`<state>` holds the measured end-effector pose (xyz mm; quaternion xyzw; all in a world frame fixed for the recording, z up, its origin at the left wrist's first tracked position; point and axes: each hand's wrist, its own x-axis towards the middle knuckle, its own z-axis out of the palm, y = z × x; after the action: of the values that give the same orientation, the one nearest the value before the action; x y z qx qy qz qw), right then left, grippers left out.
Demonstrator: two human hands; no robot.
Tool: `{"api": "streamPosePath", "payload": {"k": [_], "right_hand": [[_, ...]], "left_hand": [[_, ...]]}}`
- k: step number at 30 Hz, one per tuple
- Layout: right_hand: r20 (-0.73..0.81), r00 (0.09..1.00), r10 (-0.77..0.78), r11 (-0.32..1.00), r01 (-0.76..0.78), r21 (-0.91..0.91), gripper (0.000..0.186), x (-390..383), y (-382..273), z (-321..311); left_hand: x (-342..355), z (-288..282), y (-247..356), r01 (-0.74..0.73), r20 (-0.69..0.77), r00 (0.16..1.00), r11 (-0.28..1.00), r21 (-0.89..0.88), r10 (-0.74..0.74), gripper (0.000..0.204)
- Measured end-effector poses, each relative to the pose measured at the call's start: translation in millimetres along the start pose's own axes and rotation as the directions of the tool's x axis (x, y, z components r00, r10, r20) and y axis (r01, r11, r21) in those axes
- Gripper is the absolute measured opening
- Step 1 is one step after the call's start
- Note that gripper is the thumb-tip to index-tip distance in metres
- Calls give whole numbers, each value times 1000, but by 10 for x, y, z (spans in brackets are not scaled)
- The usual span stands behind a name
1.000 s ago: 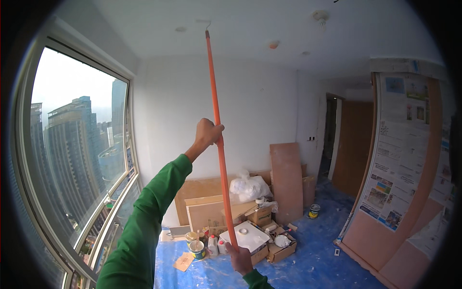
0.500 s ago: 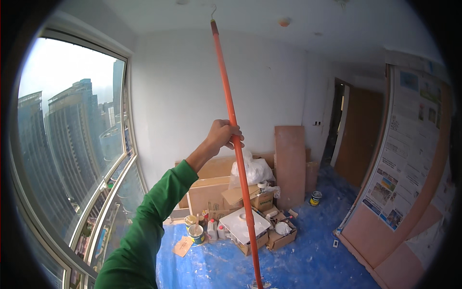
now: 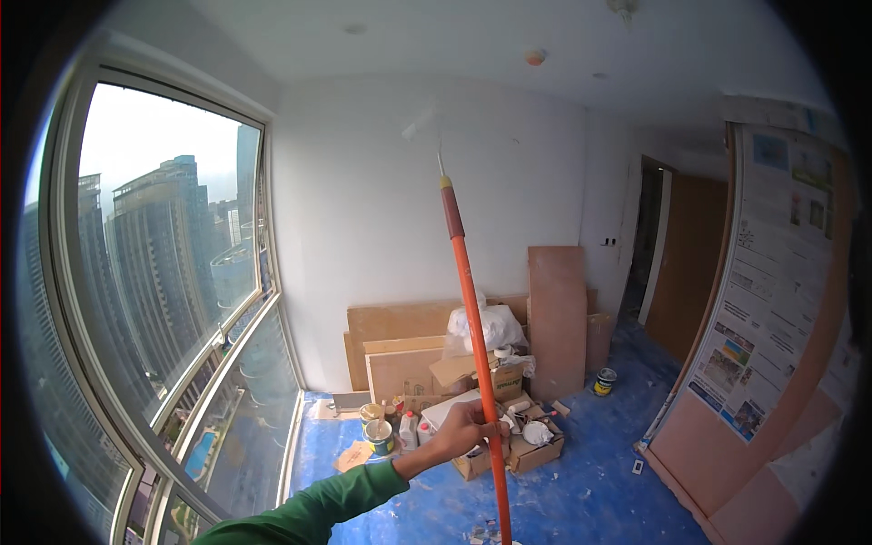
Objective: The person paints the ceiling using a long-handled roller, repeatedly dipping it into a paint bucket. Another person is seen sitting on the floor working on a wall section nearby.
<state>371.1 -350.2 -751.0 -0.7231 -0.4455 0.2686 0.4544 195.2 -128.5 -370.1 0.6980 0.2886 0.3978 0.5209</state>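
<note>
A long orange extension pole (image 3: 475, 331) stands nearly upright in front of me, leaning slightly left toward its top. My left hand (image 3: 467, 431), in a green sleeve, is wrapped round its lower part. From the pole's brown and yellow top end a thin metal frame rises to a white paint roller (image 3: 420, 125), hard to make out against the white wall (image 3: 363, 200). Whether the roller touches the wall, I cannot tell. The pole's foot runs out of the lower edge. My right hand is out of view.
Paint cans (image 3: 380, 438), white jugs and cardboard boxes (image 3: 472, 465) stand on blue floor sheeting (image 3: 599, 490). Boards (image 3: 556, 318) lean on the far wall. A large window (image 3: 173, 263) fills the left side; a newspaper-covered panel (image 3: 754, 300) stands at right, near a brown door (image 3: 686, 263).
My left hand has come down with the pole, whose top has dropped from the ceiling to in front of the far wall. The roller has come into view.
</note>
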Motion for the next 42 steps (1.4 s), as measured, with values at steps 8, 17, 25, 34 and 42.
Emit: {"api": "streamPosePath", "payload": {"k": [8,17,25,34,42], "right_hand": [[-35,996,-82,977,73,-202,26,-478,1078,-202],[122,989,85,987,-67,-146,29,-669,343,-1053],[-24,992,128,978,-130,-161,28,-921,399,-1064],[-20,961,274,894,-263,-362,36,-1053,379,-1566],[-121,910,396,809,-408,-422,34,-1600,522,-1935]], "left_hand": [[-606,533,-391,133,-182,975,991,3,-131,27],[-1463,689,-1473,636,160,767,769,-59,-622,39],[-4116,-432,-4082,949,-285,315,300,96,-905,32],[-5116,183,-3074,936,-339,-116,12,-352,-934,20],[-4687,160,-3631,945,-321,183,256,-204,-929,22]]}}
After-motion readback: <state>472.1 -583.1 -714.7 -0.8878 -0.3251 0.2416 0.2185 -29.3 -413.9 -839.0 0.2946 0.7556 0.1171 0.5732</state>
